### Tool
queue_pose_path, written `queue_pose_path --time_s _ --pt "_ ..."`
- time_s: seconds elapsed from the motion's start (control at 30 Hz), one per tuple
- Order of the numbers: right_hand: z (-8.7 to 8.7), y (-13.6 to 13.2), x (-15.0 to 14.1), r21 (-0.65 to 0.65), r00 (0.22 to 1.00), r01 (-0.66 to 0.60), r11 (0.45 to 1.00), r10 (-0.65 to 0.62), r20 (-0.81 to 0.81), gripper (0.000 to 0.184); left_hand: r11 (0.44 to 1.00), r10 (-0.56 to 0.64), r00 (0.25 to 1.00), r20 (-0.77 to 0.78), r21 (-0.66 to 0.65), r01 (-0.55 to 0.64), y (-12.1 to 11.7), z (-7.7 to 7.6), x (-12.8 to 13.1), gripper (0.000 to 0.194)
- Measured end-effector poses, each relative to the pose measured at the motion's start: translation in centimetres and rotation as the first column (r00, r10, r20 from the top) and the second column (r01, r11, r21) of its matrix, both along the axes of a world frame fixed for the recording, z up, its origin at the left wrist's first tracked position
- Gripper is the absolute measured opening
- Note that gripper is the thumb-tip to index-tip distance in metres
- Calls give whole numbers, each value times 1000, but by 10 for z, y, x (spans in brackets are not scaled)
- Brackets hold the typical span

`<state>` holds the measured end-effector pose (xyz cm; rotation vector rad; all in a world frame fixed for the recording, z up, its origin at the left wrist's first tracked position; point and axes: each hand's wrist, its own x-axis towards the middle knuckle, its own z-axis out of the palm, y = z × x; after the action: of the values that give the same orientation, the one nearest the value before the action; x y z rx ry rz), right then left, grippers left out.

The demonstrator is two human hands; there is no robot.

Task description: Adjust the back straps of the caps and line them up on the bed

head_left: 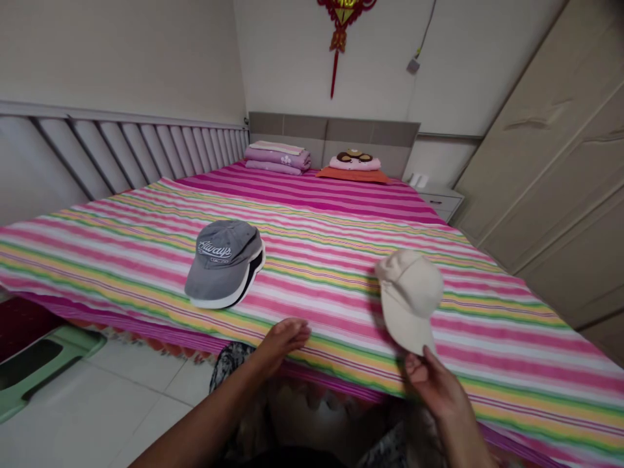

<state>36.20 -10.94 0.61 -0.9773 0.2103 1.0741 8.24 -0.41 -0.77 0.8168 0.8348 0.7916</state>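
Note:
A beige baseball cap (412, 292) is pinched by its brim in my right hand (436, 383), over the right part of the striped bed. My left hand (283, 339) hovers by the bed's front edge, holding nothing, its fingers stretched out and loosely together. To its upper left, a grey baseball cap (221, 257) with white "Always" lettering tops a small stack on the bedspread. Under it show the edges of a black cap (252, 273) and a white cap (264, 255).
The striped bedspread (312, 260) covers the bed. At the headboard (292, 127) lie folded purple bedding (277, 158) and an orange pillow (351, 175). A green stool (43, 370) stands on the tiled floor at lower left; a nightstand (441, 200) is at the far right.

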Motion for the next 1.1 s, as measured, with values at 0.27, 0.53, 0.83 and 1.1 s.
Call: queue_pose_path --time_s 0.27,0.53,0.83,1.1 --pt "-40 -42 -88 171 913 -407 897 395 104 36 971 26 912 410 -226 74 37 66 39 17" --pt "-54 -52 -88 72 930 -368 927 368 13 32 984 155 882 446 -147 -99 -9 99 26 25" --pt "-67 -50 -93 -244 591 -715 656 752 290 32 942 -324 846 424 232 245 -19 114 4 68" --pt "63 -10 -48 -134 308 -437 889 288 907 21 787 -615 733 292 180 590 -30 123 -3 51"
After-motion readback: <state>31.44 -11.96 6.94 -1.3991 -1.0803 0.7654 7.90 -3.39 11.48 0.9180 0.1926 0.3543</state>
